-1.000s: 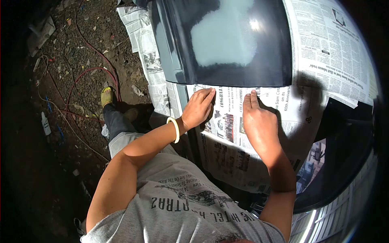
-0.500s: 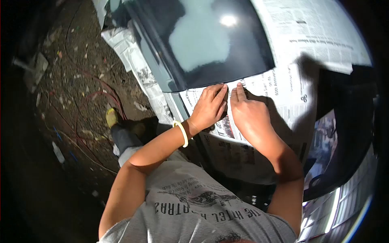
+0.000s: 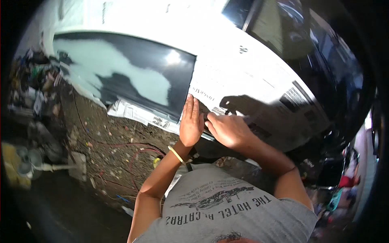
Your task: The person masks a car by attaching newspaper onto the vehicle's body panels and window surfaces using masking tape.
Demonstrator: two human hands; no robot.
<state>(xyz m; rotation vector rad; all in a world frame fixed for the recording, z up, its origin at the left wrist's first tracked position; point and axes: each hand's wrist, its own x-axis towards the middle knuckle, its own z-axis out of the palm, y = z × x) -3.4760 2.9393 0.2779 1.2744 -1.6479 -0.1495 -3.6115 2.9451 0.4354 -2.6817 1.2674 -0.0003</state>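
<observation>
A car panel (image 3: 178,77), dark with a pale grey-green patch, is bordered by newspaper sheets (image 3: 227,77). My left hand (image 3: 191,123) lies flat, its fingers stretched along the seam between the panel's near edge and the paper. A pale yellow bracelet (image 3: 176,154) circles that wrist. Close by on the right, my right hand (image 3: 230,128) has its fingers curled in at the lower border of the newspaper, in shadow. Whatever is between its fingertips is hidden.
Crumpled newspaper (image 3: 131,112) hangs along the panel's lower side. Red hose (image 3: 139,152) trails over the littered dirt ground (image 3: 107,129). A dark glossy car surface (image 3: 283,28) rises at upper right. Rubbish (image 3: 38,95) is heaped at far left.
My view has turned, so the panel now lies to the left. My left hand still lies along the seam, while my right hand has gone from straight fingers on the paper to curled ones.
</observation>
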